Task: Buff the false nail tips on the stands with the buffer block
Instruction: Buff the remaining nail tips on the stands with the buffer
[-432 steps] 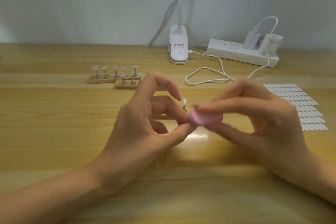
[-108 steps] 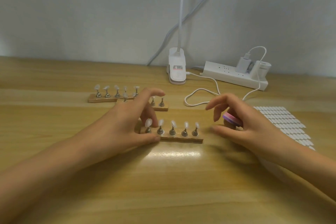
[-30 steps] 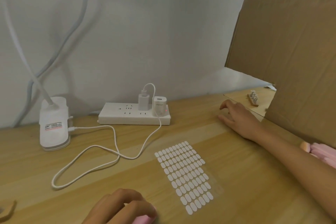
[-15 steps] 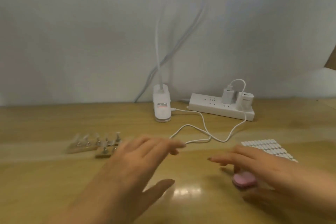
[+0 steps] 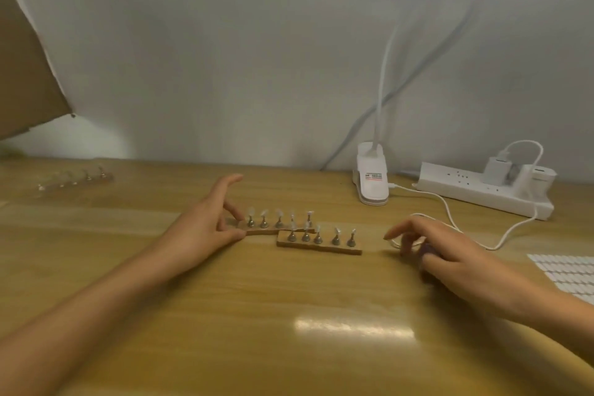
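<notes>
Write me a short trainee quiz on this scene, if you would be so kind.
1. True or false: the left hand pinches one end of the rear stand.
2. How many nail tips are on the front stand?
3. Which lies nearest the right hand? A lamp base; B white cable; C power strip.

Key: 1 true; 2 five; 3 B.

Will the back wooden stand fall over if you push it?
Probably slides rather than topples: the rear stand, pinched by the left hand, is low and flat. Its nail tips perch on thin pegs, so might wobble.
</notes>
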A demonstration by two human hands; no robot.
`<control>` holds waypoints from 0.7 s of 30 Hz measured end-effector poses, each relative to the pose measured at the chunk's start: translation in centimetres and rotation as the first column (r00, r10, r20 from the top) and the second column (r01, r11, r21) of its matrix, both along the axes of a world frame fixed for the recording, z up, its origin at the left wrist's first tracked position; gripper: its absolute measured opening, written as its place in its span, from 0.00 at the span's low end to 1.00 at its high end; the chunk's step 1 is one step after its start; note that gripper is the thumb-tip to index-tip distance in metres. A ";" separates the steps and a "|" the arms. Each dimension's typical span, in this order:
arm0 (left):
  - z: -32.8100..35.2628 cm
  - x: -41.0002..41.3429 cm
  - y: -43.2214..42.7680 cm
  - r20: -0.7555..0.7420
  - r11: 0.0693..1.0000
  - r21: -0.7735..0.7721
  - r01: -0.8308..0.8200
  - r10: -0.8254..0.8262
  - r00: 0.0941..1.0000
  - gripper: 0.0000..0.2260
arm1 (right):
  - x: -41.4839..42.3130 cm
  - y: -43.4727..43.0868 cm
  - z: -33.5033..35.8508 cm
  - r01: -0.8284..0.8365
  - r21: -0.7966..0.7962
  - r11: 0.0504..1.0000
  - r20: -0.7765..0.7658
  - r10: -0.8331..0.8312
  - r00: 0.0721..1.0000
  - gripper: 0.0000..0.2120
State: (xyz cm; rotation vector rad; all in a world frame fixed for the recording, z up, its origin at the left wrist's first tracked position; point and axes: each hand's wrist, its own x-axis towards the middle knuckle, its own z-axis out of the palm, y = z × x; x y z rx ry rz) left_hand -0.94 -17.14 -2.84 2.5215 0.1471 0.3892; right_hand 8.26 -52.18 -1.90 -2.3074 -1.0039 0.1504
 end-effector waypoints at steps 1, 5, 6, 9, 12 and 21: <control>0.0 0.4 0.1 0.013 1.000 -0.017 0.009 -0.009 1.000 0.39 | 0.0 1.2 0.0 0.010 -0.022 1.000 0.034 -0.010 0.999 0.20; -0.2 1.6 -0.9 0.049 0.997 -0.048 0.057 -0.055 0.997 0.34 | 0.1 4.3 -0.1 -0.012 -0.123 0.992 0.151 0.031 0.988 0.17; -0.2 1.8 -1.4 0.054 0.997 -0.044 0.071 -0.068 0.996 0.33 | 0.1 4.8 -0.2 -0.006 -0.115 0.993 0.179 0.027 0.983 0.16; -0.3 2.5 -2.9 0.079 0.993 -0.044 0.113 -0.109 0.991 0.30 | 0.2 4.8 -0.3 -0.001 -0.071 0.997 0.220 0.017 0.975 0.10; -0.3 3.1 -4.3 0.074 0.988 -0.055 0.144 -0.140 0.987 0.28 | 0.0 2.7 -0.2 -0.025 -0.066 0.998 0.219 0.039 0.975 0.09; 0.6 2.2 -7.8 0.030 0.952 0.031 0.303 -0.304 0.952 0.36 | -3.5 -6.5 0.6 -0.066 -0.099 0.993 0.026 0.069 0.997 0.19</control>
